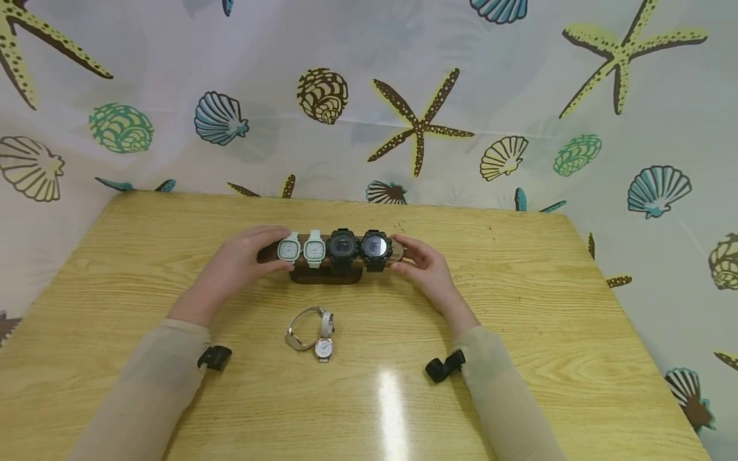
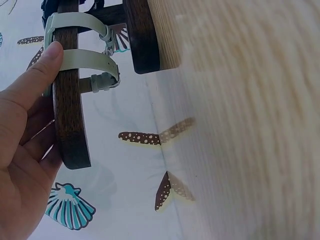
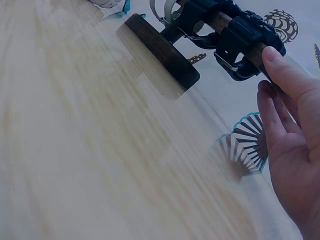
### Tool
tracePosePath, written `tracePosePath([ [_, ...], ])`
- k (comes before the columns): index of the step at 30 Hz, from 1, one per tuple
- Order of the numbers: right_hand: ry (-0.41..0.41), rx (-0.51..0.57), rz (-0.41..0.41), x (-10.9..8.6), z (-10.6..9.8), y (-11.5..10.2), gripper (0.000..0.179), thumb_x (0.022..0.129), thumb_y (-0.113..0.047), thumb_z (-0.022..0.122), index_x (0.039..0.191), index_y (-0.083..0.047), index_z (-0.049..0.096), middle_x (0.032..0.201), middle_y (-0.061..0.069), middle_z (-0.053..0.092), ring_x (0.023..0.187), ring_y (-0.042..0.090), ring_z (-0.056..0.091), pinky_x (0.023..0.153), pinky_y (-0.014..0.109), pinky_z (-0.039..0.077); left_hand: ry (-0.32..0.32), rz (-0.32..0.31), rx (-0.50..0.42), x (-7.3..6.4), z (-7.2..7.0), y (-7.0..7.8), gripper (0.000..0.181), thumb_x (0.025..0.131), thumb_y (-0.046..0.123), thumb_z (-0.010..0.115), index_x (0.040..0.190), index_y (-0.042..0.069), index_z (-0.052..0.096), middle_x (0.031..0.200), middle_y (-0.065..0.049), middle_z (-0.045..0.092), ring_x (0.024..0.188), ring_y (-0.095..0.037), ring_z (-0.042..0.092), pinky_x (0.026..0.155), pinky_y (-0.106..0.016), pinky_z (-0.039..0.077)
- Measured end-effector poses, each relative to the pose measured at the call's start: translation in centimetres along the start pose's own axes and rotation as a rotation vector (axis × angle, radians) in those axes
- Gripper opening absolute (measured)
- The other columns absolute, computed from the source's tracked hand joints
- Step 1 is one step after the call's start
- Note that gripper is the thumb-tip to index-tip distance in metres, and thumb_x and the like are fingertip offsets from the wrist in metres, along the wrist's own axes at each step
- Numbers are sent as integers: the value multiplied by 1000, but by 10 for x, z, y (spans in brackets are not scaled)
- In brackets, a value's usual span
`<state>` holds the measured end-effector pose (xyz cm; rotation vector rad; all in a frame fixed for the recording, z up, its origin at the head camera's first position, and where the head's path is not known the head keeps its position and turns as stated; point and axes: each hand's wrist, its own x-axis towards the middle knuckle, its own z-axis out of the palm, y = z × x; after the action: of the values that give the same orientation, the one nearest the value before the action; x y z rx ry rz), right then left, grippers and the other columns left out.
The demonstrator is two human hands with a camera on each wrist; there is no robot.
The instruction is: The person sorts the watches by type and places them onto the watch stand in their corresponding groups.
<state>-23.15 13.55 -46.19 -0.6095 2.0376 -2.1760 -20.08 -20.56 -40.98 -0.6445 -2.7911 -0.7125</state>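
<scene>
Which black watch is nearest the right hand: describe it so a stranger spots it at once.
On the wooden table, toward its far side, is a dark wooden stand carrying four watches in a row. Go to the row's end beside the right hand. The end watch is black with bright glare on its face, unlike the darker-faced black watch next to it.

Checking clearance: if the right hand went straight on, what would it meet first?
Likely the rightmost black watch, on the wooden bar the right hand grips; any gap is unclear.
</scene>
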Motion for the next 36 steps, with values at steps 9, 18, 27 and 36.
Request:
tracePosePath([
  [9, -7, 9, 0, -2, 1, -9, 51, 86, 10, 64, 135, 2, 50, 139, 13, 49, 118, 22, 53, 94, 33, 50, 49, -9, -20, -4, -5, 10, 57, 83, 22, 77, 133, 4, 55, 130, -16, 54, 122, -35, 48, 101, -52, 42],
  [18, -24, 3, -8, 5, -4, -3, 52, 87, 9, 63, 136, 2, 49, 140, 14, 48, 119, 22, 53, 94, 33, 50, -6, 299, -86, -37, 2, 38, 32, 79, 6, 78, 109, 5, 68, 106, -4, 64, 97, -22, 62, 81, -39, 55],
  [27, -12, 14, 14, 11, -11, 10, 53, 87, 5, 66, 137, -3, 50, 140, 9, 49, 121, 24, 51, 95, 35, 50, -237, 349, -126, -56, 28, 38, 21, 77, 7, 78, 96, 8, 70, 96, 2, 64, 89, -14, 60, 81, -34, 54],
  [36, -11, 15, 7, 10, -11, 12, 52, 87, 3, 66, 137, -3, 51, 139, 10, 50, 120, 24, 52, 94, 36, 51, -256, 388, -30, -55, 30, 41, 12, 77, 10, 77, 87, 13, 73, 88, 8, 66, 88, -15, 57, 80, -35, 52],
])
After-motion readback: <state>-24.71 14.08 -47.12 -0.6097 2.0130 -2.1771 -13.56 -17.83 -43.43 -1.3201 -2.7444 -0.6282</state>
